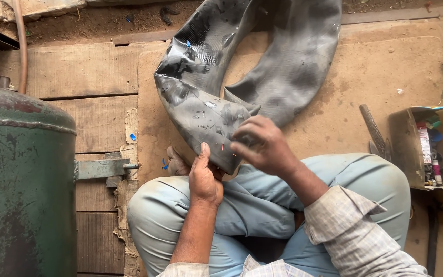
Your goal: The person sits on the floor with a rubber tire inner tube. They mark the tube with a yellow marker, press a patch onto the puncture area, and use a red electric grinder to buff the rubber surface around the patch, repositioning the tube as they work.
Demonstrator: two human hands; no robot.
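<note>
Inner tube [201, 110] top beyond frame

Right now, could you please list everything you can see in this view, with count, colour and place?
inner tube: one, black, folded, on the board at centre, its lower end at the hands
tank: one, green, rusty, at left
bracket: one, grey-green, on the tank's side
hose: one, brownish, upper left
rasp: one, dark metal, on the board, right of centre
box: one, worn cardboard, small items inside, at right
board: one, tan, under the tube
trousers: light blue, legs crossed
left hand: gripping the tube's lower edge
right hand: resting on the tube's fold
</note>
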